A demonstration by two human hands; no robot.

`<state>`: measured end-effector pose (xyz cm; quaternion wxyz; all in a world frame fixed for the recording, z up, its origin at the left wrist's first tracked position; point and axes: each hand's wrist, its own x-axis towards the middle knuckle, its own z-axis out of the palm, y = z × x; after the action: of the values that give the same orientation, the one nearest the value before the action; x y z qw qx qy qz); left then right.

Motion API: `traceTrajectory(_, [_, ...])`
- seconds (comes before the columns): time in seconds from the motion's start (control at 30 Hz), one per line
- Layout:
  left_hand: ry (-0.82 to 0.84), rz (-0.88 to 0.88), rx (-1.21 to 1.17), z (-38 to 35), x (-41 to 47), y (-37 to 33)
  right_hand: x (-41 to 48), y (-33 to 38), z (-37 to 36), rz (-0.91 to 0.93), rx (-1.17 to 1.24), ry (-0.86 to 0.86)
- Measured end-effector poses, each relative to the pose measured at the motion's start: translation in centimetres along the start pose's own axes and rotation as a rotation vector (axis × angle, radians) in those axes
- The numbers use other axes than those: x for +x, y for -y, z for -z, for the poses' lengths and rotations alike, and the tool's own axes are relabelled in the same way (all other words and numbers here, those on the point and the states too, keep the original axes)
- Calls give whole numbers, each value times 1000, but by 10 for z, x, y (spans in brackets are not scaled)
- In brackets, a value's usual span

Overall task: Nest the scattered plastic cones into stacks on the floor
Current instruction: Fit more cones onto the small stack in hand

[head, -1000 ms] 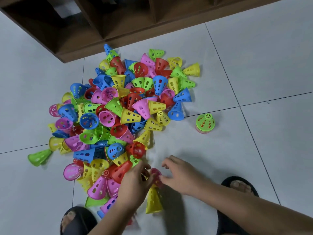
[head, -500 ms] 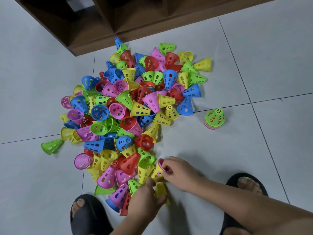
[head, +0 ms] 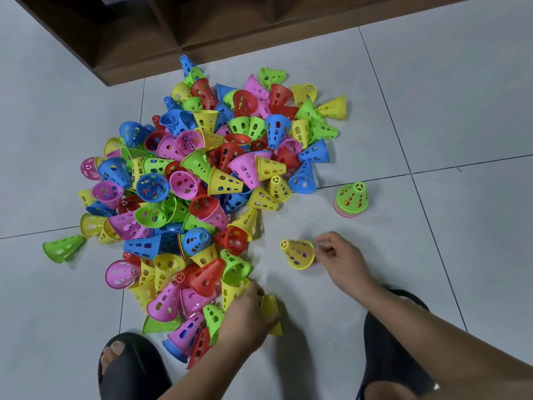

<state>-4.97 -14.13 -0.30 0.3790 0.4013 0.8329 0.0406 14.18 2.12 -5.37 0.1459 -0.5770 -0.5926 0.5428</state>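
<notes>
A big heap of perforated plastic cones (head: 202, 183) in several colours covers the white tile floor. My right hand (head: 343, 261) pinches the rim of a yellow cone (head: 298, 254) with a pink cone nested under it, held tilted to the right of the heap. My left hand (head: 248, 316) rests at the heap's near edge, its fingers closed around another yellow cone (head: 271, 308). A short finished stack topped by a green cone (head: 352, 197) stands upright on the floor to the right.
A dark wooden shelf unit (head: 202, 39) runs along the far side. My two feet in black slippers (head: 129, 368) (head: 395, 342) flank the near floor. One green cone (head: 62, 248) lies alone at the left.
My right hand has carried the yellow and pink nested cones rightward, away from the heap. My left hand stays at the heap's edge, now around another yellow cone.
</notes>
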Motion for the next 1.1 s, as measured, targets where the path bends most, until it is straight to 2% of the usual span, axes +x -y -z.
traceTrajectory(0.1, [-39, -29, -61, 11, 8, -7, -1, -3, 4, 121, -150, -77])
traceTrajectory(0.27, [-118, -90, -182, 35, 19, -27, -6, 4, -2, 265, -188, 38])
traceTrajectory(0.4, [-176, -153, -234, 56, 27, -44, -4, 6, -8, 357, -375, 131])
traceTrajectory(0.63, [-207, -269, -298, 81, 47, -81, 9, -6, -11, 435, -474, 75])
traceTrajectory(0.9, [-263, -360, -434, 100, 61, -127, 0, 32, 33, 454, -239, -123])
traceTrajectory(1.1, [-326, -389, -508, 109, 74, -171, -2, 71, 85, 526, -209, -343])
